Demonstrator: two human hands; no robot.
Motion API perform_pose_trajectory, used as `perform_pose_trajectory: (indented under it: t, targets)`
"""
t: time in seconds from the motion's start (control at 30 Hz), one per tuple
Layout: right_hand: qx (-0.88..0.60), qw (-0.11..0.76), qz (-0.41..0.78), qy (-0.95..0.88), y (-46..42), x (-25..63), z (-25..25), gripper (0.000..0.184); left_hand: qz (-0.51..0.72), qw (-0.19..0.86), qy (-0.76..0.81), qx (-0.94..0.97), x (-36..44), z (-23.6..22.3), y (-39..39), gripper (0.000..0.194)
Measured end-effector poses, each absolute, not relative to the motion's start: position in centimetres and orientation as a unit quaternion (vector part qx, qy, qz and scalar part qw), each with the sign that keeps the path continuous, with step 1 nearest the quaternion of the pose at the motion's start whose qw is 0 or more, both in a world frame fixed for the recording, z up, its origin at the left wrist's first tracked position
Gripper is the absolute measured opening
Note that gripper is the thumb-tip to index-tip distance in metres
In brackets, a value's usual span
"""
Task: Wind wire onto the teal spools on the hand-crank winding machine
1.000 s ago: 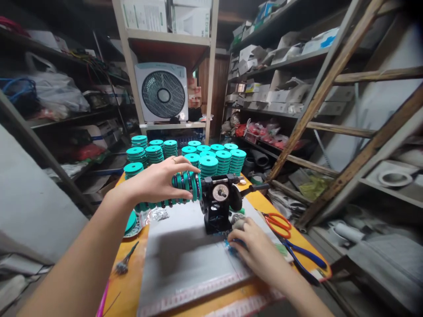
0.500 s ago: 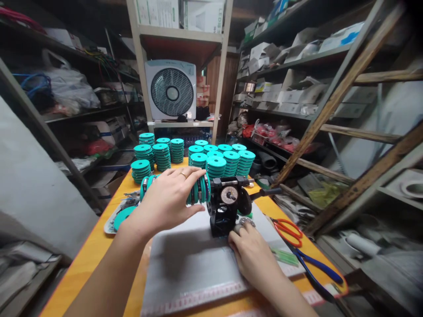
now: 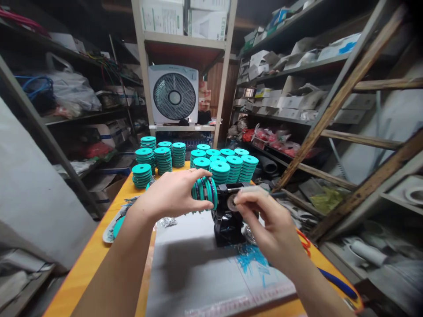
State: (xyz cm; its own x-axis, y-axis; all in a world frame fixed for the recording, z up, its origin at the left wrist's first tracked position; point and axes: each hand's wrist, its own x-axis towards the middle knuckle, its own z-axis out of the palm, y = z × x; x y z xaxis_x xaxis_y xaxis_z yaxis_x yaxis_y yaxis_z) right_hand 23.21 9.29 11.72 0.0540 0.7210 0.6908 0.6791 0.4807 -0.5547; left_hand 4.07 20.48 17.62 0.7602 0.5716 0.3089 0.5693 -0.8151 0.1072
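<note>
My left hand is closed over a row of teal spools on the side of a black hand-cranked winder. Its thumb lies along the front of the row, and the palm hides most of the spools. My right hand is raised in front of the winder, thumb and forefinger pinched at the round counter dial. Whether a small thing sits between those fingertips is hidden. Below that hand a shiny metal piece shows beside the winder's base.
Stacks of teal spools fill the table's far side. At the left is a white tray. Blue clippings lie on the white board. Orange-handled scissors and a blue-handled tool lie at the right.
My right hand has lifted from beside the winder's base to the dial, uncovering blue clippings on the board. My left hand stays on the spools. The view has shifted slightly.
</note>
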Motion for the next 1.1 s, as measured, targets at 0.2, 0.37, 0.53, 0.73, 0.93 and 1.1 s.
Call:
perform_pose_trajectory:
  t: [0.2, 0.37, 0.53, 0.73, 0.93, 1.1]
  targets:
    - [-0.458, 0.573, 0.053, -0.678, 12.9, 21.4, 12.9, 0.008, 0.164, 0.040, 0.301, 0.939, 4.1, 17.7, 20.8, 0.060]
    - [-0.478, 0.552, 0.062, -0.681, 13.5, 21.2, 12.2, 0.007, 0.166, 0.049, 0.296, 0.939, 4.0, 17.8, 20.8, 0.058]
    - [-0.494, 0.542, 0.043, -0.678, 13.5, 21.3, 11.9, 0.006, 0.161, 0.045, 0.299, 0.939, 4.0, 17.7, 20.8, 0.058]
    - [-0.490, 0.548, 0.036, -0.677, 13.4, 21.3, 12.1, 0.007, 0.158, 0.045, 0.302, 0.939, 4.0, 17.7, 20.8, 0.058]
    - [-0.501, 0.529, 0.026, -0.684, 13.5, 21.4, 12.0, 0.006, 0.156, 0.047, 0.304, 0.939, 4.0, 17.8, 20.7, 0.058]
    - [-0.489, 0.543, 0.034, -0.682, 13.4, 21.4, 12.1, 0.007, 0.159, 0.038, 0.302, 0.939, 4.0, 17.7, 20.7, 0.058]
